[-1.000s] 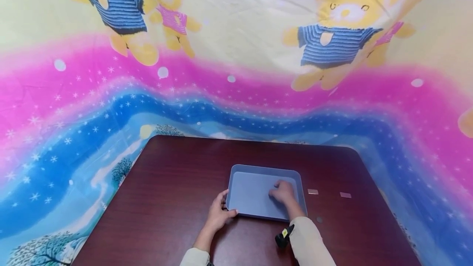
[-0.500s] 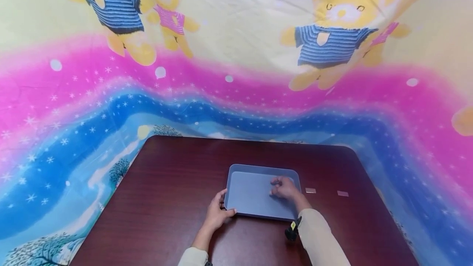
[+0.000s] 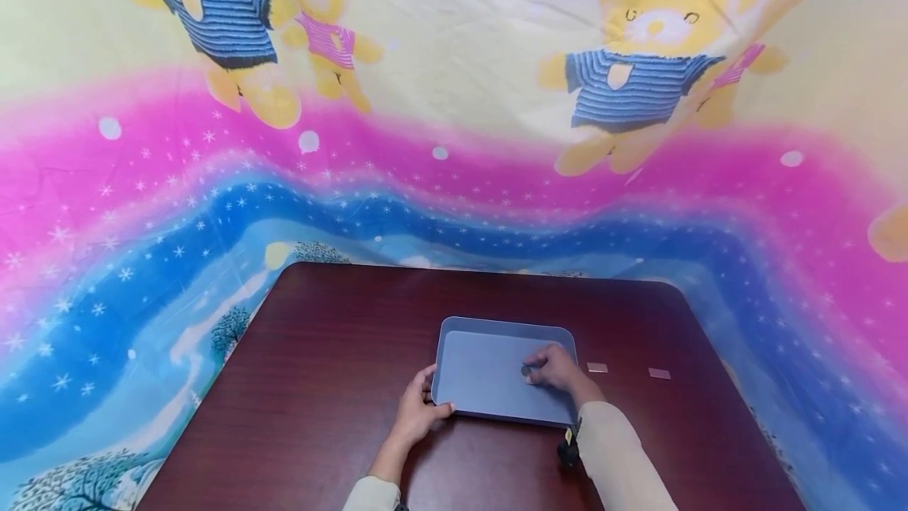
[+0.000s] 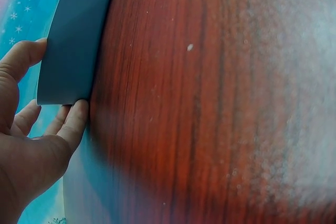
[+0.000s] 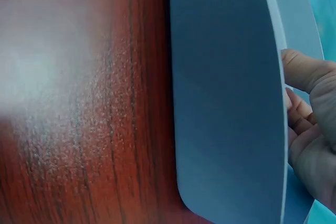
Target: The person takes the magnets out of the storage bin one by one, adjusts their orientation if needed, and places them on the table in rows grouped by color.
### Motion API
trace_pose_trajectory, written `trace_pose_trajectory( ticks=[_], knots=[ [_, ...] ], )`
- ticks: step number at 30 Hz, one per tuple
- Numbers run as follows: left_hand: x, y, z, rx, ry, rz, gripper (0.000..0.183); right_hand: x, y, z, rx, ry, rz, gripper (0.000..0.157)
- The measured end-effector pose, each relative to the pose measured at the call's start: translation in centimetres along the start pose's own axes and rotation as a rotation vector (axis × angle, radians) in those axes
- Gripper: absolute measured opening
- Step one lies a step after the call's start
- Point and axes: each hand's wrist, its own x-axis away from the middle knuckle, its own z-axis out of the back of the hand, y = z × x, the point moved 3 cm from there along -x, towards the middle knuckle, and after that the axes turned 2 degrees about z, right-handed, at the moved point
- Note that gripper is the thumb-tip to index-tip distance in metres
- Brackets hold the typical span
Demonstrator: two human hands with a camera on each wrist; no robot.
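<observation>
A shallow grey tray (image 3: pixel 482 373) sits on the table in the head view. My left hand (image 3: pixel 417 410) grips its near left corner, thumb on the front wall and fingers along the left wall. The left wrist view shows the fingertips (image 4: pixel 77 109) of that hand against the tray's corner (image 4: pixel 71 61). Over the right part of the tray, my right hand (image 3: pixel 559 371) pinches a small dark round disc (image 3: pixel 526 371), like a coin, between thumb and fingers. In the right wrist view the tray's front wall (image 5: pixel 228 98) hides the disc and part of that hand.
Two small flat rectangular pieces lie right of the tray: a pale one (image 3: pixel 597 367) and a pinkish one (image 3: pixel 660 374). The dark red wooden table (image 3: pixel 340 337) is backed by a cloth printed with bears (image 3: pixel 454 203).
The right hand has turned, its wrist shifting right, and the dark disc now shows at its fingertips, lower than half a second ago. The left hand keeps its hold on the tray.
</observation>
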Motion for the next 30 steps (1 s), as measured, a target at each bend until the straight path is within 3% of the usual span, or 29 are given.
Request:
trace_pose_trajectory(
  ticks=[5, 12, 20, 25, 30],
  knots=[
    [0.1, 0.4, 0.1, 0.004, -0.003, 0.0, 0.077, 0.1, 0.0, 0.0, -0.042, -0.026, -0.012, 0.033],
    [1.2, 2.9, 0.4, 0.078, -0.003, -0.015, 0.073, 0.1, 0.0, -0.3, -0.017, -0.005, -0.017, 0.025],
    [0.2, 0.2, 0.0, 0.002, 0.008, -0.008, 0.077, 0.4, -0.3, -0.3, -0.008, -0.015, -0.036, 0.014],
    [0.2, 0.1, -0.2, 0.021, 0.018, -0.05, 0.078, 0.5, -0.3, -0.1, -0.069, -0.002, -0.05, 0.013],
    [0.4, 0.1, -0.2, 0.027, 0.01, -0.043, 0.077, 0.9, -0.1, 0.2, -0.144, 0.05, -0.1, 0.018]
  ],
)
